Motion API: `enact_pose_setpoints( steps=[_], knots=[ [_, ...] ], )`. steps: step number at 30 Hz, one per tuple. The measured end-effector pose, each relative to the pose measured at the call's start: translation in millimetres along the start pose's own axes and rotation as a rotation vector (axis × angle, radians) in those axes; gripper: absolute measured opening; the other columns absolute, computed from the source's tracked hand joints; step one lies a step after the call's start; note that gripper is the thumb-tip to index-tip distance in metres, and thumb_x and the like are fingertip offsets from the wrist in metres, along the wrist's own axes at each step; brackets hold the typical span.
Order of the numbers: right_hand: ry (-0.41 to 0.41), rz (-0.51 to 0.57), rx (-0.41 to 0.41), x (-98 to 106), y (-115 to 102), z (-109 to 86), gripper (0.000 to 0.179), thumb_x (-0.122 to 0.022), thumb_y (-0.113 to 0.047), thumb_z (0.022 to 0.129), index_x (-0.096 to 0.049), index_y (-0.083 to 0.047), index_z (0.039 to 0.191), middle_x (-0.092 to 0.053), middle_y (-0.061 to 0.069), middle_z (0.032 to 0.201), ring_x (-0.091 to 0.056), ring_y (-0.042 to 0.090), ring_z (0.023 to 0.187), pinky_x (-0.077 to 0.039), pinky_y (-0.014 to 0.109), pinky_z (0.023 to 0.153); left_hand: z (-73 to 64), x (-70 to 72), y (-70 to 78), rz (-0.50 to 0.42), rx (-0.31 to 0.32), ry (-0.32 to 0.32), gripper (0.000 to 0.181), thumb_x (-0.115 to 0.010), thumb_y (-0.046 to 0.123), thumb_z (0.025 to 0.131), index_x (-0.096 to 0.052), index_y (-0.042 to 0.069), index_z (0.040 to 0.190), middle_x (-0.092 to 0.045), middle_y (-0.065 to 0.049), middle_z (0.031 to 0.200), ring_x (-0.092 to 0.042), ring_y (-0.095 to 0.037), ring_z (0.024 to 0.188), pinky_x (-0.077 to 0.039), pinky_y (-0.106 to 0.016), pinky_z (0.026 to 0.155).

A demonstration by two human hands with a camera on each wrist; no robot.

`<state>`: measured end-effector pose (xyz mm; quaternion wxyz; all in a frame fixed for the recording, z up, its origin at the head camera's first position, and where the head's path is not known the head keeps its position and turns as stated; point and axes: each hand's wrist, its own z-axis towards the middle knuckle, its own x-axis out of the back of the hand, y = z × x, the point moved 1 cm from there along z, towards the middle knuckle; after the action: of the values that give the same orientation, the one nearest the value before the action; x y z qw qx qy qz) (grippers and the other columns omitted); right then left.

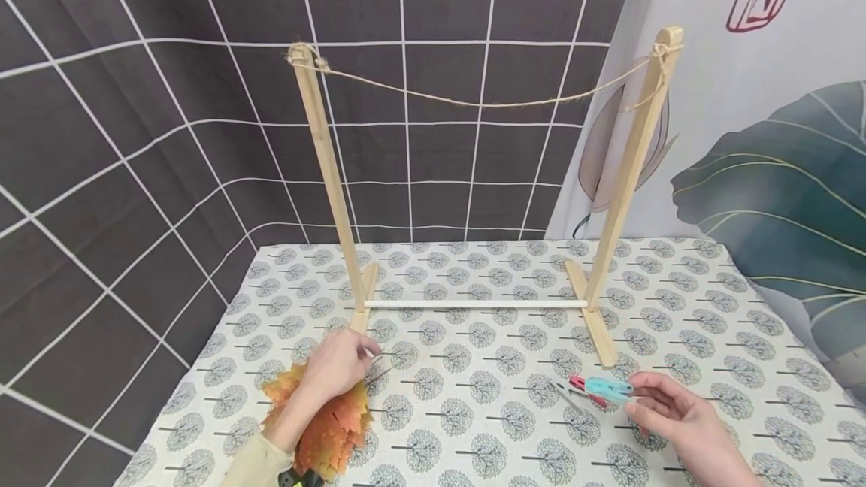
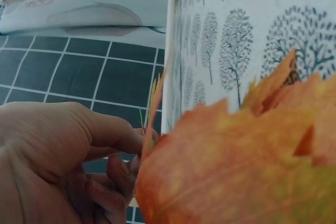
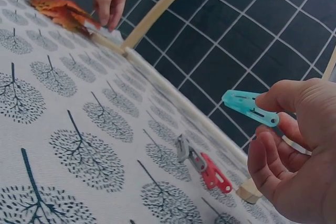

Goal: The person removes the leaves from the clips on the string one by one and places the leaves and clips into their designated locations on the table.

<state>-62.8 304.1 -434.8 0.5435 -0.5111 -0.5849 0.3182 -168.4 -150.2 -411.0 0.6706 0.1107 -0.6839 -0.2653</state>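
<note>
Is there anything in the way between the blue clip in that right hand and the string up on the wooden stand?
Nothing visible. The right hand pinches the blue clip in front of the stand; only open air lies up to the string, which hangs bare.

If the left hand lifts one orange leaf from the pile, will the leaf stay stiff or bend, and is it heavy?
The orange leaves look thin and flat, so one would probably flop and weigh little. The left hand pinches at the pile's edge, and the overlapping leaves may cling or slide together. The jagged tips look easy to crease.
</note>
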Motion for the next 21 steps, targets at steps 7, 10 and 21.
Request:
enact_pose_setpoints(
  steps=[7,10,21],
  knots=[
    [-0.036,-0.002,-0.062,-6.8,4.1,-2.8,0.040,-0.076,-0.013,0.088,-0.058,-0.003,0.122,-0.068,0.006,0.091,-0.063,0.017,0.077,-0.053,0.029,0.067,-0.1,-5.0,-2.2,0.002,-0.004,-0.003,0.025,-0.070,-0.004,0.074,-0.079,0.013,0.091,-0.063,0.004,0.071,-0.048,-0.011,0.053,-0.039,-0.028,0.043],
    [-0.062,0.011,-0.083,-8.4,6.3,-3.8,0.039,-0.077,-0.014,0.088,-0.058,-0.006,0.121,-0.068,0.008,0.090,-0.062,0.019,0.075,-0.053,0.030,0.065,0.0,-6.7,-2.4,-0.008,-0.005,-0.015,0.026,-0.070,-0.004,0.073,-0.079,0.012,0.091,-0.064,0.003,0.072,-0.049,-0.011,0.054,-0.040,-0.028,0.043],
    [-0.072,0.069,-0.043,-17.9,17.3,-5.2,0.046,-0.075,-0.003,0.085,-0.054,0.007,0.125,-0.067,0.011,0.091,-0.062,0.017,0.076,-0.054,0.027,0.065,1.3,-11.4,-4.4,-0.019,-0.011,-0.020,0.023,-0.072,-0.004,0.073,-0.079,0.011,0.089,-0.062,0.004,0.069,-0.050,-0.011,0.054,-0.042,-0.028,0.045]
  ],
)
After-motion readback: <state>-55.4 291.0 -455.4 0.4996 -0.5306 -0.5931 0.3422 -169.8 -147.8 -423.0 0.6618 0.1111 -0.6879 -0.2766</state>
